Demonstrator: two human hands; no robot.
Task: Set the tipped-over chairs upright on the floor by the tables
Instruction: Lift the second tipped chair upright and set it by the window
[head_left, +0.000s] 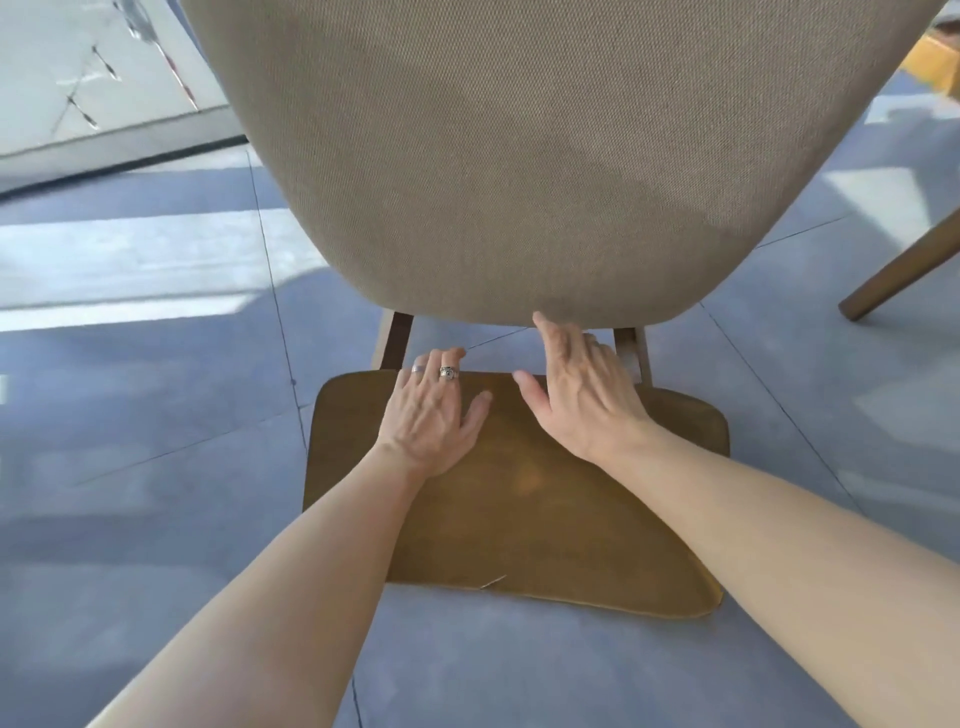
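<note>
A chair fills the middle of the head view. Its large beige fabric cushion (519, 156) is tilted close to me, and its brown wooden panel (519, 499) lies low over the floor, joined to the cushion by two dark wooden struts (395, 338). My left hand (431, 410), wearing two rings, rests on the panel with its fingers curled over the far edge. Beside it, my right hand (582, 395) lies on the same edge, fingers spread, the index fingertip touching the cushion's lower rim. The chair's legs are hidden.
A wooden leg of another piece of furniture (898, 270) slants in at the right. A yellow-brown wooden object (935, 62) sits at the top right. A glass wall (104, 78) runs along the top left. Grey floor tiles (156, 415) surround the chair.
</note>
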